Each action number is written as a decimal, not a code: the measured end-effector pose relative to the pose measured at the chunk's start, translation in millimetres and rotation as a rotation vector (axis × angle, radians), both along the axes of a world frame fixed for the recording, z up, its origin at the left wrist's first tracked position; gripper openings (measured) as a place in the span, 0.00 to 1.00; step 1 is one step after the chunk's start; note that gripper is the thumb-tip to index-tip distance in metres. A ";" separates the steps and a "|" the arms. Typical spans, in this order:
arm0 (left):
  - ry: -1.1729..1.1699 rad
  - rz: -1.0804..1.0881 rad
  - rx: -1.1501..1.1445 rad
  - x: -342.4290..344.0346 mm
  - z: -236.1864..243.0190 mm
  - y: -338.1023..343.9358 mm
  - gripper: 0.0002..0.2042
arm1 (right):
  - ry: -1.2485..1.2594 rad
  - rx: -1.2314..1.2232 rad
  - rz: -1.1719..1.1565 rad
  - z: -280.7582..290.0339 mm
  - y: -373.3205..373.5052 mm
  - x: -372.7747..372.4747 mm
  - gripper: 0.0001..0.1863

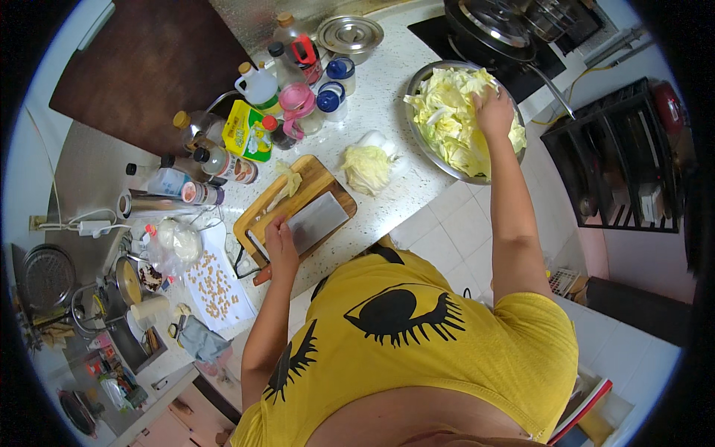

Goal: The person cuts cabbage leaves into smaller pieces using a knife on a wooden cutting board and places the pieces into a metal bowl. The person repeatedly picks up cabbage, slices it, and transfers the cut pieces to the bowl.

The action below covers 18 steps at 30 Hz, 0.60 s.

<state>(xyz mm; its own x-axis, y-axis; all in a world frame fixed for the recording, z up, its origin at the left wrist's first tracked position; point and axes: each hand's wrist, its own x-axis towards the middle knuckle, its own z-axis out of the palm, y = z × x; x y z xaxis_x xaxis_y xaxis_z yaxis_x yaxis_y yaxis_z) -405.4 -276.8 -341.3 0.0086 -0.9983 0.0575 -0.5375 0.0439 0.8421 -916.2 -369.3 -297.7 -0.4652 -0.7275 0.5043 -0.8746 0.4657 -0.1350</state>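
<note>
The fingertips of my right hand [494, 113] are lost among the pale leaves, so I cannot tell whether they are pinching one or simply resting there. The back of that hand faces up, the fingers bent downward into the torn cabbage leaves [447, 112] that heap the metal bowl [417, 145]. The leaves hide nearly all of the bowl's inside.

My left hand [281, 249] is at the cutting board [304, 174], over the near end of a wide cleaver [319, 222] whose blade lies flat on the wood. The fingers are loosely bent and close together; my own hand covers the spot where they meet the cleaver, and I cannot make out how firm the hold is, if there is one. The wooden handle [262, 276] pokes out past my wrist.

A limp piece of leaf [286, 185] lies on the far part of the board. Between board and bowl, on the counter, sits the rest of the cabbage [366, 170], with something white and shiny behind it, too unclear to name. Beyond the bowl, the pan [485, 33] on the stove is cut off by the top edge.
</note>
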 end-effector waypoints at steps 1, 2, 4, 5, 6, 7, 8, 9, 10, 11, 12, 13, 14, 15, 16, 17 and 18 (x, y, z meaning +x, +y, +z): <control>-0.010 0.026 -0.005 5.2 -2.4 4.6 0.15 | 0.054 0.103 -0.015 -8.0 -2.8 1.1 0.25; -0.019 0.052 -0.009 9.4 -4.5 8.3 0.15 | 0.073 0.120 -0.019 -10.3 -4.2 -4.5 0.27; -0.010 0.086 -0.017 16.3 -4.2 11.5 0.15 | 0.091 0.164 0.006 -13.0 -9.2 -0.5 0.31; -0.008 0.105 -0.020 18.9 -4.4 11.2 0.15 | 0.093 0.179 -0.023 -8.5 -8.1 3.4 0.32; -0.004 0.123 -0.024 22.8 -4.4 12.2 0.15 | 0.096 0.193 -0.048 4.7 -4.6 11.7 0.33; 0.008 0.135 -0.032 24.4 -5.9 10.2 0.14 | 0.135 0.090 -0.065 7.7 -2.0 11.1 0.33; 0.022 0.150 -0.042 25.8 -7.4 8.4 0.14 | 0.171 -0.017 -0.079 12.0 -1.8 14.0 0.32; -0.005 0.157 -0.036 27.6 -9.5 7.4 0.13 | 0.145 -0.154 0.003 25.0 2.1 29.1 0.30; -0.034 0.163 -0.030 30.1 -10.8 7.2 0.13 | 0.113 -0.290 0.084 41.0 8.0 48.7 0.28; -0.063 0.168 -0.023 33.0 -11.9 6.8 0.13 | -0.080 -0.396 0.325 55.0 12.0 75.6 0.24; -0.154 0.158 -0.048 33.8 -13.7 4.7 0.14 | -0.238 -0.383 0.436 47.3 14.5 109.8 0.22; -0.246 0.148 -0.071 34.9 -15.3 3.0 0.14 | -0.397 -0.365 0.544 32.5 16.7 147.1 0.21; -0.335 0.132 -0.094 37.4 -17.6 1.3 0.15 | -0.640 -0.139 0.738 20.0 19.1 180.8 0.21; -0.388 0.137 -0.076 42.6 -26.2 2.7 0.18 | -0.712 0.062 0.806 31.8 29.8 232.5 0.21; -0.414 0.116 -0.059 43.4 -26.1 3.5 0.18 | -0.574 0.074 1.079 -13.1 25.6 256.5 0.23; -0.444 0.106 -0.036 45.5 -26.3 6.6 0.18 | -0.532 0.228 1.244 -6.5 24.4 291.0 0.24; -0.475 0.093 -0.015 47.2 -25.2 10.2 0.18 | -0.444 0.228 1.340 -24.2 21.2 313.7 0.25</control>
